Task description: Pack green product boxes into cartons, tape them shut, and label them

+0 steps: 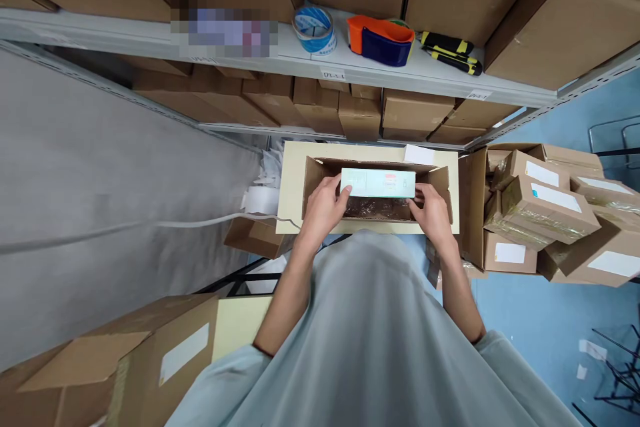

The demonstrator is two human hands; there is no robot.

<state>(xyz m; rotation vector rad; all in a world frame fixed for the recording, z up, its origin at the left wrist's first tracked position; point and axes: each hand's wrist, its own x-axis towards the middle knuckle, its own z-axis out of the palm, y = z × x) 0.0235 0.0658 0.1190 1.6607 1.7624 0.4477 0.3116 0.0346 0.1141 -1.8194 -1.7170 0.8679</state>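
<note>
A narrow pale green product box (379, 183) with a small red mark is held level over an open cardboard carton (439, 190). My left hand (326, 203) grips its left end, the thumb lying on the top face. At the right end, my right hand (431, 211) has its fingers closed against the lower corner. Crumpled clear plastic wrap (375, 207) shows inside the carton beneath the box. The carton rests on a cream tabletop (293, 180), with a white slip of paper (419, 154) at its back right.
A shelf (295, 47) above bears a blue tape roll (314, 31), an orange and navy tape dispenser (381, 40) and yellow-black cutters (451, 52). Taped parcels (550, 207) overfill a big carton at right. A grey cable (200, 221) crosses from the left wall.
</note>
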